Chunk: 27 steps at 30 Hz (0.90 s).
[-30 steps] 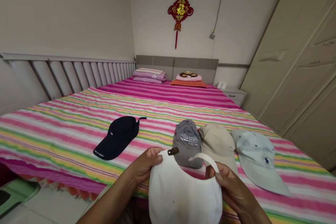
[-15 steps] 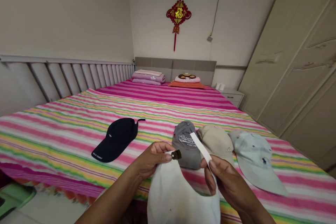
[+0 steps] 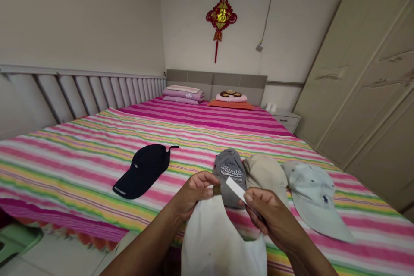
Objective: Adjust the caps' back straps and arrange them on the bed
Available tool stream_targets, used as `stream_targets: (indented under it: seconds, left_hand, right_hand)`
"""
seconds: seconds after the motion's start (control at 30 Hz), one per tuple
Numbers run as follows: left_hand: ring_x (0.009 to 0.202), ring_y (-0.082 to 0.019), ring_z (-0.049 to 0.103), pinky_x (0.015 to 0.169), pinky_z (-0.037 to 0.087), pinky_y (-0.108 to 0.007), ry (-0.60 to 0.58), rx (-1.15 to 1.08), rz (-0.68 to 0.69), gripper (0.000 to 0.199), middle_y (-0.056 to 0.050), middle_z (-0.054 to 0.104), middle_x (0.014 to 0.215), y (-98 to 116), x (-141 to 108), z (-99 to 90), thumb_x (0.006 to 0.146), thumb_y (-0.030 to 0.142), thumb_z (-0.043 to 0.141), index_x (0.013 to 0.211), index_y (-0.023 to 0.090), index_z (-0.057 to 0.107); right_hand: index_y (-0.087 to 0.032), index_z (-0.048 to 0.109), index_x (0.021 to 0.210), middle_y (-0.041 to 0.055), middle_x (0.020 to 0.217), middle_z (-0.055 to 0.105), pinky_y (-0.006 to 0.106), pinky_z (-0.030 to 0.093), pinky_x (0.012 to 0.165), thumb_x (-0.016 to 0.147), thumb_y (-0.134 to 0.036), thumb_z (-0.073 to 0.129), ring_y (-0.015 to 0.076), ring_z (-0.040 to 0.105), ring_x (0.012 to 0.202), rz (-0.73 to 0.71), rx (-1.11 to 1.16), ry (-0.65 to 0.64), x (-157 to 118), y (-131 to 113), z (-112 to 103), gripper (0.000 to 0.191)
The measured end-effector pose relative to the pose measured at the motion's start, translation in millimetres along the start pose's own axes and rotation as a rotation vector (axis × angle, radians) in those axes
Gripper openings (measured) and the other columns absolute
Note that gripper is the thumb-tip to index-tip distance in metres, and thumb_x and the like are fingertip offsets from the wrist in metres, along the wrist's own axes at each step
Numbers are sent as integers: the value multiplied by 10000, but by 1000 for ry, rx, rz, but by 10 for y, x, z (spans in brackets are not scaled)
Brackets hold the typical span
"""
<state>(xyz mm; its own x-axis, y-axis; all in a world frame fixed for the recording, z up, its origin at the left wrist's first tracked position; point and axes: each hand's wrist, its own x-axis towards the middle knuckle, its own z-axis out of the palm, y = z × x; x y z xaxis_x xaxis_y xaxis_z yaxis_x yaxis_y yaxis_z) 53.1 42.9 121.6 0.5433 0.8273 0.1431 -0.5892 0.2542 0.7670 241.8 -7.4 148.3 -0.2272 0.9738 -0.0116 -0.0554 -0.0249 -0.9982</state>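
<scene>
A white cap (image 3: 216,237) is held up in front of me, its back opening facing upward. My left hand (image 3: 197,192) pinches its left edge beside the dark metal buckle (image 3: 216,189). Between the thumb and fingers of my right hand (image 3: 267,211) is the cap's white strap (image 3: 235,187), its loose end pointing left toward the buckle but apart from it. Just beyond lies a grey cap (image 3: 230,168) with white lettering, partly covered by the strap and hand. Beside it rest a beige cap (image 3: 267,174) and a pale blue cap (image 3: 315,198). A navy cap (image 3: 147,170) lies to the left.
The caps lie on a bed with a striped sheet (image 3: 87,159). Folded bedding (image 3: 183,95) and a pillow stack (image 3: 230,100) sit by the headboard (image 3: 239,82). A wardrobe (image 3: 362,77) stands right, a green stool (image 3: 19,241) at lower left.
My right hand has moved the strap's end left and down, closer to the buckle. The buckle has turned in my left hand's grip. The caps on the bed have not moved.
</scene>
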Motion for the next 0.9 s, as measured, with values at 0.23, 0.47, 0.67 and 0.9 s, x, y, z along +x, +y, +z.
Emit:
stream_targets:
  seconds: [0.23, 0.47, 0.67, 0.9]
  left_hand:
    - [525, -113, 582, 502, 451, -211, 29, 67, -32, 347, -29, 642, 687, 7, -28, -32, 474, 128, 766, 789, 135, 622]
    - [534, -77, 553, 519, 423, -183, 81, 236, 2, 315, -2, 628, 662, 42, -50, 37, 483, 147, 773, 762, 141, 628]
    - [555, -89, 565, 531, 428, -194, 84, 248, 32, 291, -8, 630, 677, 35, -63, 39, 505, 172, 765, 763, 145, 634]
    - [512, -69, 540, 501, 413, -179, 64, 273, 43, 280, 1, 619, 644, 20, -71, 35, 506, 169, 763, 759, 148, 646]
  right_hand:
    - [-160, 511, 583, -99, 299, 377, 178, 105, 306, 679, -426, 590, 15, 207, 254, 52, -58, 53, 34, -8, 4, 293]
    - [-170, 495, 557, -99, 296, 371, 175, 132, 287, 647, -431, 588, 20, 224, 247, 98, -142, 73, 25, -47, 19, 291]
    - [-171, 490, 547, -104, 291, 357, 181, 117, 290, 633, -435, 599, 17, 206, 248, 97, -156, 59, 33, -53, 8, 298]
    - [-172, 481, 532, -104, 283, 352, 177, 116, 289, 635, -426, 605, 14, 204, 244, 106, -163, 12, 20, -55, 14, 300]
